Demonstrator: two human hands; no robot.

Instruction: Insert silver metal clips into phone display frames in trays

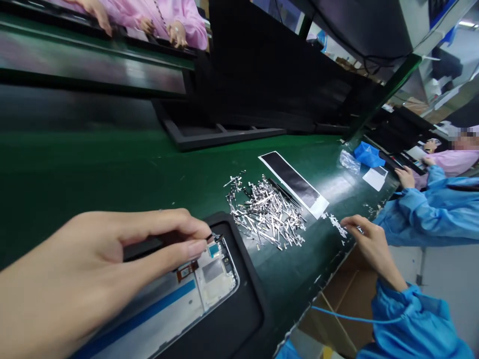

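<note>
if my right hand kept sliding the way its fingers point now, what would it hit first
The right hand points left along the green table, fingertips by a few loose bits. Straight on, it would likely meet the pile of small metal strips first, though depth is hard to judge.

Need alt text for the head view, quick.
Left hand pinches at the top corner of a phone frame in a black tray; right hand touches small metal parts beside a pile of metal strips on the green bench.

Shiny bare metal is seen in the small parts (266,212); the belt (93,169) looks glossy green, the tray (239,309) matt black plastic.
</note>
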